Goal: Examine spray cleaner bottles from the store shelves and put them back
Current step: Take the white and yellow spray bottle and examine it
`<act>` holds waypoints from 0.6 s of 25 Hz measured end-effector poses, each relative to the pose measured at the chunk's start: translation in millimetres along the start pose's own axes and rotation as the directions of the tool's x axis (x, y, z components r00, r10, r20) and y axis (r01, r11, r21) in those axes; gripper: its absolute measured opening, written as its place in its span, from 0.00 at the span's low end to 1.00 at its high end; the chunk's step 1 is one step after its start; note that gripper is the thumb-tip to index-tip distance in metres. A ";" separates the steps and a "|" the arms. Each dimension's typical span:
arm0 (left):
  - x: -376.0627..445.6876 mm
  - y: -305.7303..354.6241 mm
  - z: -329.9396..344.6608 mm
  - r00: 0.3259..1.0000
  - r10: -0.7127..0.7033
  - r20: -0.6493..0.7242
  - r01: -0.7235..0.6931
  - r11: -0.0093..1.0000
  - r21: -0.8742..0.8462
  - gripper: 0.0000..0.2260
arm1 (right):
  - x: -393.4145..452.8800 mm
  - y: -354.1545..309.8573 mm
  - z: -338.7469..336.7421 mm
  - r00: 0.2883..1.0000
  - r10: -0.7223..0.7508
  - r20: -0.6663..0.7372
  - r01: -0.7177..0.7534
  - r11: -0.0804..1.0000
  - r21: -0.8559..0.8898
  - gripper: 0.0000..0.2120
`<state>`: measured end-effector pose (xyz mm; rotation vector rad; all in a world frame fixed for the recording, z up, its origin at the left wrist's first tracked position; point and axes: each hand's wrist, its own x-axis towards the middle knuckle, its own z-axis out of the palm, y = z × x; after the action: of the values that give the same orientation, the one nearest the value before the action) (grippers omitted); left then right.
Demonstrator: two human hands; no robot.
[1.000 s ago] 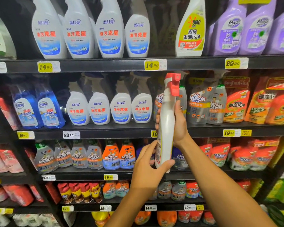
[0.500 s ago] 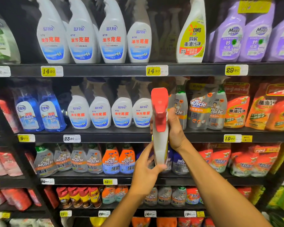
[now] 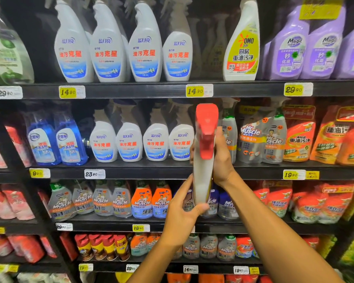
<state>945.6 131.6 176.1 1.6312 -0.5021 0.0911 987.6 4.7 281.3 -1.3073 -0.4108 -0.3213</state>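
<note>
both hands on one spray bottle (image 3: pixel 202 180), upright, held in front of the shelves (image 3: pixel 151 90) at second-shelf height. left hand (image 3: pixel 180 219) cups the base – thumb curled across the bottom front, fingers wrapped behind. right hand (image 3: pixel 221 160) grips the neck just under the red trigger head (image 3: pixel 206 127), which faces the camera. label not readable. behind it – white bottles (image 3: pixel 143 141) in a row left of it, mr muscle bottles (image 3: pixel 262 137) to the right, purple bottles (image 3: pixel 309 48) on the top shelf.
</note>
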 end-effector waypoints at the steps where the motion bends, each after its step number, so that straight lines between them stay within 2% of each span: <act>1: -1.6 3.5 -1.5 1.000 0.017 0.008 -0.017 1.000 -0.014 0.31 | 4.9 -3.5 0.7 0.999 0.029 -0.023 -0.028 0.998 0.056 0.30; 4: -6.3 19.7 -4.0 0.999 0.045 0.029 -0.043 0.997 -0.067 0.32 | 17.7 -16.1 1.6 0.984 0.162 -0.078 -0.144 0.971 0.192 0.31; 8: -10.9 41.4 -3.6 0.988 0.108 0.109 -0.107 0.994 -0.021 0.38 | 26.8 -23.7 -4.1 0.892 0.409 -0.191 -0.331 0.881 0.338 0.32; 12: -9.9 68.9 -2.6 0.979 0.191 0.077 -0.203 0.960 0.192 0.42 | 26.4 -22.7 -2.7 0.748 0.619 -0.241 -0.521 0.772 0.364 0.33; 15: -5.1 90.9 -5.2 0.974 0.226 -0.028 -0.204 0.920 0.335 0.37 | 20.4 -19.5 4.8 0.700 0.671 -0.243 -0.570 0.730 0.377 0.32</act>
<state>908.4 134.4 259.4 1.8878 -0.6404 0.4118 996.3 4.9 308.6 -1.0059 0.3208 0.0833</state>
